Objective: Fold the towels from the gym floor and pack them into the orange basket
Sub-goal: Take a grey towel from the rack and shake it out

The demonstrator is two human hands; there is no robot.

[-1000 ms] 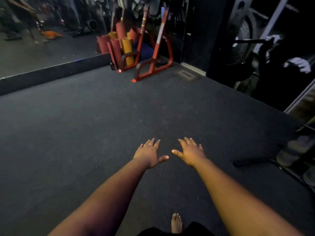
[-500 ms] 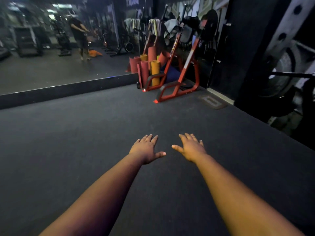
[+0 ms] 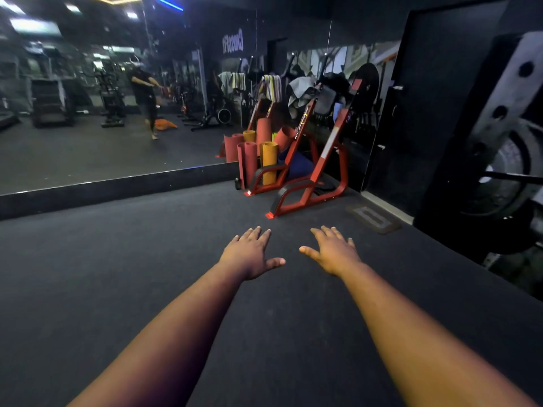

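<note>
We stand on the dark gym floor [image 3: 147,259], which fills most of the view and shows no towel on it. Ahead, the wall mirror [image 3: 88,127] reflects an orange shape [image 3: 165,124] lying on the floor by the person's feet; it may be the orange basket, though we cannot tell. Beside the mirror stands a red rack [image 3: 308,177] with rolled mats [image 3: 269,161], and striped towels [image 3: 271,87] hang over its top. Our left hand [image 3: 249,254] and right hand [image 3: 333,251] reach forward side by side, fingers straight and spread, holding nothing. In our judgement, the step is finding towels: we should walk to the rack, keep both hands free, and lift one towel by its corners.
</note>
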